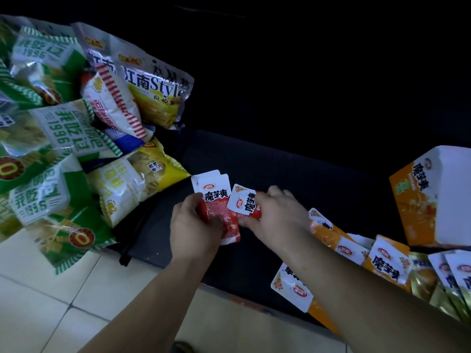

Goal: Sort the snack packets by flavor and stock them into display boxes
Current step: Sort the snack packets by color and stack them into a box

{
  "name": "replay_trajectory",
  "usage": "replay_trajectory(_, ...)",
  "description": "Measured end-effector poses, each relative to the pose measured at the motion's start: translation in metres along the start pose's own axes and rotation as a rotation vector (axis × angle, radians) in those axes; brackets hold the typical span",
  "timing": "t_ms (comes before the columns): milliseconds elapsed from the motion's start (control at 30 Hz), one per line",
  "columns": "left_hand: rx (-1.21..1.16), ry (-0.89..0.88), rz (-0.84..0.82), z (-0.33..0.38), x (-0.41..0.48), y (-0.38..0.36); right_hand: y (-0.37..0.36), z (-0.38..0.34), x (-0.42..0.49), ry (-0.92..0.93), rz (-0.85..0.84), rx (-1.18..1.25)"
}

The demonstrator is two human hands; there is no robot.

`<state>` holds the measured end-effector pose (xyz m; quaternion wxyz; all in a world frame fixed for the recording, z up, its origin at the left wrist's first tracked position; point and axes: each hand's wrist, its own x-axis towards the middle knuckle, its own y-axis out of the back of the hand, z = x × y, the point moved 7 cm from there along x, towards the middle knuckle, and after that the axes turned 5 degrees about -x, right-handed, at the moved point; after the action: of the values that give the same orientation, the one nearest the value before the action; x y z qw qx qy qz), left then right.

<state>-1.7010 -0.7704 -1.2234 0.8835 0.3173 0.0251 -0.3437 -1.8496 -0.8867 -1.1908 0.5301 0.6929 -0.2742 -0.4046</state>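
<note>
Red-and-white foil snack packets point(213, 200) sit gathered in the left hand's point(196, 225) grip, flavor-sorting underway, while the right hand point(277, 215) pinches another red packet point(244, 203), probably to be squared onto them next.

red packet stack point(216, 200): lower half covered by the left hand point(196, 225); number of packets unclear.
single red packet point(245, 203): right side hidden under the right hand point(276, 215).
orange packet point(293, 289): partly hidden by the right forearm point(356, 289).
display box point(428, 200): cut off by the right edge.
chip bags point(51, 123): cut off by the left edge.
background: too dark to read beyond the black surface point(280, 161).
</note>
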Motion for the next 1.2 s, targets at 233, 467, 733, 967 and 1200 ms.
replay_trajectory(233,-0.202,0.288,-0.062,0.006,0.014,-0.01,0.002,0.007,-0.004,0.01,-0.063,0.078)
replay_trajectory(467,-0.249,0.029,-0.133,0.023,-0.018,-0.018,0.001,0.01,0.003,0.019,-0.23,0.136)
replay_trajectory(733,-0.506,-0.062,-0.225,0.032,-0.038,-0.023,-0.011,0.002,-0.008,0.085,-0.178,0.26)
replay_trajectory(967,-0.582,-0.035,-0.199,0.024,-0.047,-0.024,-0.015,0.008,-0.018,0.048,-0.237,0.631)
replay_trajectory(1200,-0.639,0.022,-0.255,0.031,-0.054,-0.028,-0.015,-0.002,-0.023,0.157,-0.129,0.538)
